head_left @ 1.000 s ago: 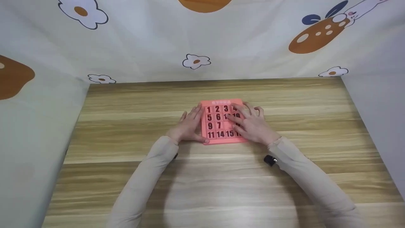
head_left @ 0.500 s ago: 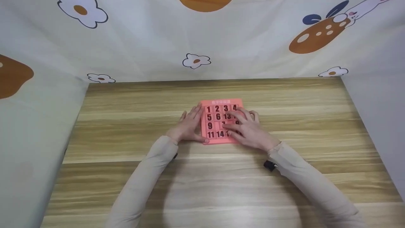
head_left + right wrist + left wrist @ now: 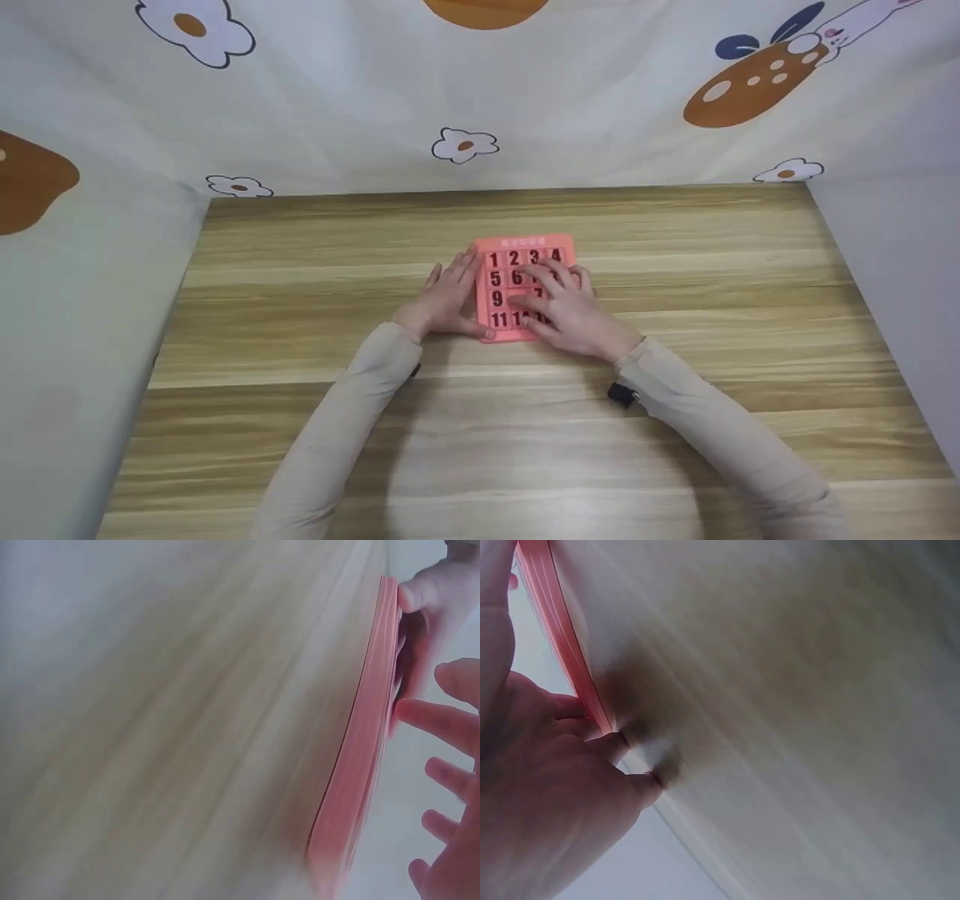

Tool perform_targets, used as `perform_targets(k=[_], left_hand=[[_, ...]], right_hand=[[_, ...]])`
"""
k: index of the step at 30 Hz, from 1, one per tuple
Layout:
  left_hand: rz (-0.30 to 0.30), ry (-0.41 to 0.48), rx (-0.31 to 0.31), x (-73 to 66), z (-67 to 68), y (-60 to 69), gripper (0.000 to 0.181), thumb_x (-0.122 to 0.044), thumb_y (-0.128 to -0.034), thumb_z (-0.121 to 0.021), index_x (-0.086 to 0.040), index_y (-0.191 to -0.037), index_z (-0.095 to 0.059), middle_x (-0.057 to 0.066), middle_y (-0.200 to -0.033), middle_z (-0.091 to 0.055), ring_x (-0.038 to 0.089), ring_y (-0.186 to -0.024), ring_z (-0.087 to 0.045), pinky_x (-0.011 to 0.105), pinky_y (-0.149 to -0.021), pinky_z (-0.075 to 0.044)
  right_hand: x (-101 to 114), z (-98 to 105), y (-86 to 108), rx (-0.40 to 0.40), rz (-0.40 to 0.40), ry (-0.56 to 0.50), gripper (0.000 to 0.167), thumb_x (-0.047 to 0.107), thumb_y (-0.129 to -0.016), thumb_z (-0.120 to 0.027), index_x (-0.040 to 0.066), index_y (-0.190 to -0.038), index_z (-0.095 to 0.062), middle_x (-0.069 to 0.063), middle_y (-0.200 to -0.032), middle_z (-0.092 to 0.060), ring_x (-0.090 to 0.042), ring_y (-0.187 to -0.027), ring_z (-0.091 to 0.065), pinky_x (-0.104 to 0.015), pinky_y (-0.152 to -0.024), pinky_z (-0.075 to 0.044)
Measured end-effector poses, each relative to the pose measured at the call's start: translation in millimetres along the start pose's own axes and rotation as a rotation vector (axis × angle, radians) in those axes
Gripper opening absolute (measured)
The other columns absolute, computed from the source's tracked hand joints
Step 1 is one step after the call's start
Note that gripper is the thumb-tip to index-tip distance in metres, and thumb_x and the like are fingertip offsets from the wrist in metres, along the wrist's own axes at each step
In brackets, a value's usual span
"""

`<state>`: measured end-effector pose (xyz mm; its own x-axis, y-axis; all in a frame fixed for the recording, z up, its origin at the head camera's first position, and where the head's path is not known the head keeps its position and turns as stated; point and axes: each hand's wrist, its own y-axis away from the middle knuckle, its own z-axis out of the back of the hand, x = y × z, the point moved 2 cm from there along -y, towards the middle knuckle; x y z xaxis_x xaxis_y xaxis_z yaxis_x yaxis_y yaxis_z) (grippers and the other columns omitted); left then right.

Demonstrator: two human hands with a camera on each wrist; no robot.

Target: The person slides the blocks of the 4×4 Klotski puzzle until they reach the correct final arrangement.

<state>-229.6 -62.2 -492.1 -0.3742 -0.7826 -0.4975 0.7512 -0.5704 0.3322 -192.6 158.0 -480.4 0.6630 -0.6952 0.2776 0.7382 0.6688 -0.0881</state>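
Note:
A pink number-tile board (image 3: 523,242) lies flat on the table in the head view. My left hand (image 3: 444,300) lies along its left side, fingers fairly straight, with the thumb on the lower-left corner. Over the right part of the board is my right hand (image 3: 577,315), fingers spread and slightly bent. One fingertip is at the third row between the 9 tile (image 3: 497,298) and the 7 tile (image 3: 538,293). In the right wrist view a finger (image 3: 435,720) touches the board's top (image 3: 360,742). Several right-hand tiles are partly covered.
The wood-grain table (image 3: 300,300) surrounds the board. Pale cloth (image 3: 337,97) with flower and orange prints stands behind the table and along both sides. Near the right sleeve (image 3: 720,420) is a small black device (image 3: 621,394) at the wrist.
The 7 tile has shifted right, from the second to the third column of its row. My right hand has moved left across the board; the left hand stays in place.

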Motion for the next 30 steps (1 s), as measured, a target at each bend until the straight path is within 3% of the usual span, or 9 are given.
perform_targets(k=[9, 13, 19, 25, 30], left_hand=[[0.006, 0.004, 0.001, -0.5, -0.2, -1.1, 0.13, -0.055, -0.0704, -0.079, -0.004, -0.153, 0.007, 0.009, -0.158, 0.018, 0.025, -0.145, 0.011, 0.045, -0.115, 0.008], [0.009, 0.0, 0.001, -0.1, 0.3, -0.6, 0.13, -0.054, -0.0701, -0.08, -0.003, -0.153, 0.007, 0.01, -0.158, 0.019, 0.025, -0.145, 0.011, 0.045, -0.115, 0.008], [0.009, 0.007, 0.006, -1.3, -0.6, -1.2, 0.13, -0.054, -0.0701, -0.08, -0.003, -0.153, 0.007, 0.01, -0.158, 0.018, 0.025, -0.145, 0.011, 0.045, -0.115, 0.008], [-0.002, 0.01, -0.003, -0.7, -0.5, 0.3, 0.129, -0.053, -0.0714, -0.08, -0.003, -0.153, 0.007, 0.011, -0.159, 0.017, 0.026, -0.145, 0.01, 0.045, -0.115, 0.008], [0.001, 0.008, 0.0, -0.3, -0.3, 0.0, 0.129, -0.052, -0.0723, -0.08, -0.004, -0.153, 0.008, 0.01, -0.159, 0.018, 0.026, -0.145, 0.01, 0.045, -0.115, 0.008]], right_hand=[[-9.9, 0.7, 8.5, -0.009, -0.031, -0.011, 0.033, 0.035, -0.096, -0.057, 0.02, -0.123, -0.068, -0.013, -0.152, -0.033, -0.039, -0.138, -0.021, -0.063, -0.105, -0.018], [-13.9, 1.9, 12.9, 0.017, -0.039, -0.027, 0.036, 0.036, -0.096, -0.057, 0.021, -0.128, -0.065, -0.013, -0.153, -0.031, -0.038, -0.138, -0.02, -0.064, -0.106, -0.017], [-16.1, 4.8, 19.2, 0.03, 0.009, -0.058, 0.039, 0.034, -0.096, -0.057, 0.02, -0.132, -0.061, -0.014, -0.155, -0.027, -0.041, -0.139, -0.019, -0.066, -0.106, -0.016], [-16.2, 8.7, 26.2, 0.008, 0.111, -0.082, 0.029, 0.032, -0.093, -0.061, 0.022, -0.119, -0.071, -0.012, -0.152, -0.033, -0.041, -0.138, -0.022, -0.062, -0.105, -0.018], [-14.1, 9.9, 23.9, 0.042, 0.048, -0.041, 0.032, 0.035, -0.095, -0.058, 0.024, -0.124, -0.068, -0.01, -0.155, -0.03, -0.041, -0.139, -0.02, -0.065, -0.105, -0.018]])
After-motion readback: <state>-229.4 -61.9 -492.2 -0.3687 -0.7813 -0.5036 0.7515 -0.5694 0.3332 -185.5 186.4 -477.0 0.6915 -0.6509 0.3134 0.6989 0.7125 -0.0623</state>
